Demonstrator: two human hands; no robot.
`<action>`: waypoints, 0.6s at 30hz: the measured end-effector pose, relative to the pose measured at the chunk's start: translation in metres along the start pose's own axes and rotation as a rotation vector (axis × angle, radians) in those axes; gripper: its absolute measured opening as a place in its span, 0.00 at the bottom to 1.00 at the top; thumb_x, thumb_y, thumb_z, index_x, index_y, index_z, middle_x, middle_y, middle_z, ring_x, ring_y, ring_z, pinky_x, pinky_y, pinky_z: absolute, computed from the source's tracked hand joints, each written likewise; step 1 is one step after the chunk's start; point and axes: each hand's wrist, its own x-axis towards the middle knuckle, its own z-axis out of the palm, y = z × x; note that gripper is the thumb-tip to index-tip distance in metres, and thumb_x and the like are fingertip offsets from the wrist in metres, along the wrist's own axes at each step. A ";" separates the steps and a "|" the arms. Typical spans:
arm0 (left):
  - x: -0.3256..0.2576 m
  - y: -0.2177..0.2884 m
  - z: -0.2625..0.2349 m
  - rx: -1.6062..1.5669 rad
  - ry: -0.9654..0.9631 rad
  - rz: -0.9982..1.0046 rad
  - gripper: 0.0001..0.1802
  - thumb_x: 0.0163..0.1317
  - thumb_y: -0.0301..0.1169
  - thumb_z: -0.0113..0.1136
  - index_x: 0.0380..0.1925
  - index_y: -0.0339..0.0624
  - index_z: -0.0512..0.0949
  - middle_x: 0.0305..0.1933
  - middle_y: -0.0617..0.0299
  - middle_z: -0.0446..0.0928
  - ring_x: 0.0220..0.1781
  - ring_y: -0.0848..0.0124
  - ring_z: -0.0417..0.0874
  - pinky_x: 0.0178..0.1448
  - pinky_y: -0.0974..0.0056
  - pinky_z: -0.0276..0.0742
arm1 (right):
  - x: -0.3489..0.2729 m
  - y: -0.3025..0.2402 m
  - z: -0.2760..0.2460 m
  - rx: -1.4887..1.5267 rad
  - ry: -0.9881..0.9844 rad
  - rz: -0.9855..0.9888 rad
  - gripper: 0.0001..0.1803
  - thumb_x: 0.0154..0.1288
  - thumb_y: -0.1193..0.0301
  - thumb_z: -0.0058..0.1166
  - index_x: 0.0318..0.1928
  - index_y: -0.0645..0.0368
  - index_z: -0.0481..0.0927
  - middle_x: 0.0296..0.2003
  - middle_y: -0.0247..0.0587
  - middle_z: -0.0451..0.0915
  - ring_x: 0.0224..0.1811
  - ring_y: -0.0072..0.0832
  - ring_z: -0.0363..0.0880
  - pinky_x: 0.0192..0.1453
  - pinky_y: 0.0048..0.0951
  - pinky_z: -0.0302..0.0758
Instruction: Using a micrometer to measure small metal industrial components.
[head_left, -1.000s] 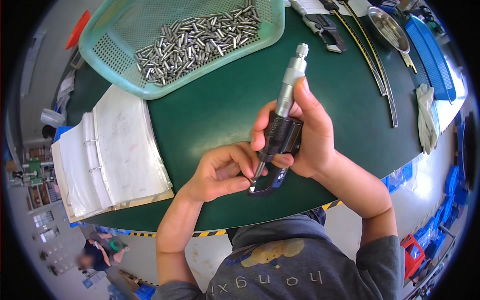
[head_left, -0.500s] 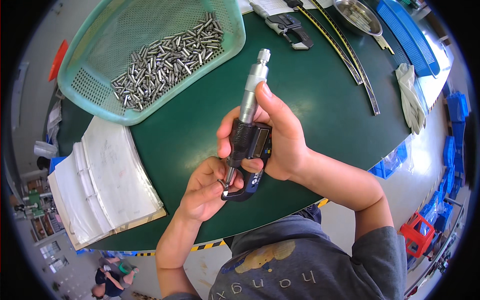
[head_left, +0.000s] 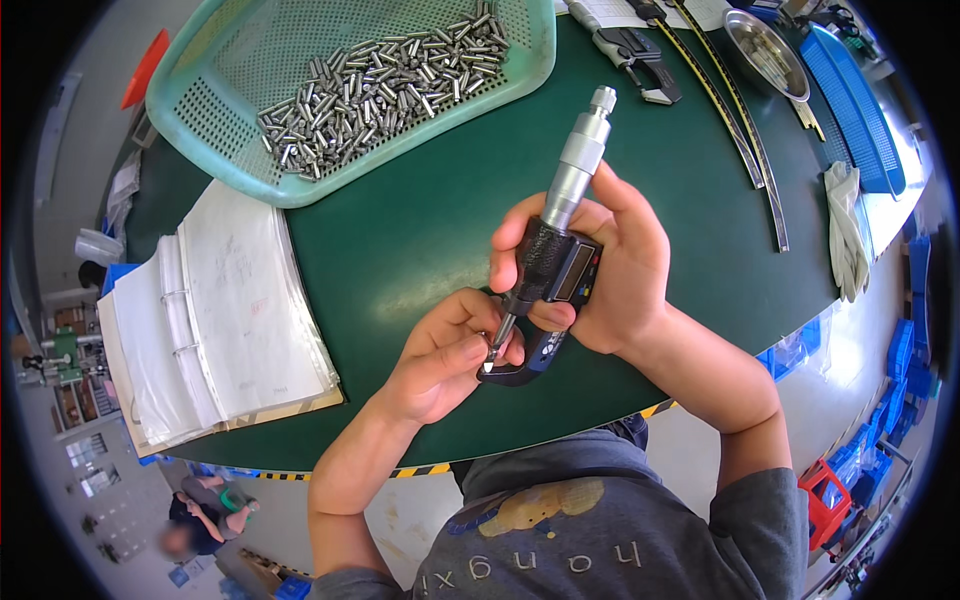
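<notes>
Over the green table's [head_left: 400, 250] near edge, the right hand [head_left: 620, 275] is gripping a micrometer [head_left: 550, 270] upright by its frame. Left hand [head_left: 445, 350] is pinching a small pin [head_left: 492, 358] into the gap. Risk: pin seating crooked or slipping off the edge, since fingertips alone are steadying it. Far left, a basket [head_left: 200, 110] is holding more pins [head_left: 380, 90].

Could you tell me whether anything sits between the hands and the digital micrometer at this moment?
Nothing visible does: the right hand grips the digital micrometer by its body, and the left hand pinches a small part at its measuring end.
</notes>
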 end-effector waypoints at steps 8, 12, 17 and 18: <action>0.001 0.000 0.004 -0.015 -0.020 -0.023 0.09 0.56 0.29 0.49 0.35 0.40 0.65 0.34 0.59 0.69 0.41 0.70 0.71 0.45 0.67 0.63 | -0.002 -0.001 0.002 -0.136 0.020 -0.059 0.37 0.59 0.42 0.23 0.28 0.64 0.72 0.21 0.50 0.75 0.09 0.23 0.61 0.09 0.17 0.56; 0.002 0.003 0.000 -0.018 -0.002 -0.049 0.11 0.54 0.31 0.49 0.36 0.39 0.65 0.35 0.59 0.69 0.42 0.69 0.71 0.46 0.66 0.64 | 0.002 -0.001 0.002 -0.138 0.081 -0.019 0.36 0.59 0.41 0.26 0.26 0.63 0.72 0.20 0.48 0.75 0.08 0.22 0.61 0.09 0.17 0.56; 0.003 0.003 0.001 -0.073 0.053 -0.068 0.14 0.53 0.32 0.49 0.38 0.37 0.65 0.36 0.58 0.69 0.42 0.67 0.71 0.46 0.65 0.65 | 0.003 -0.001 0.001 -0.129 0.073 -0.006 0.35 0.58 0.41 0.27 0.27 0.63 0.73 0.20 0.47 0.75 0.08 0.22 0.62 0.10 0.18 0.57; 0.003 0.004 0.002 -0.095 0.079 -0.069 0.14 0.53 0.32 0.49 0.38 0.37 0.64 0.36 0.58 0.69 0.42 0.67 0.72 0.47 0.65 0.66 | 0.002 -0.001 0.000 -0.125 0.062 -0.011 0.35 0.58 0.41 0.28 0.27 0.63 0.73 0.20 0.47 0.75 0.09 0.22 0.62 0.10 0.18 0.57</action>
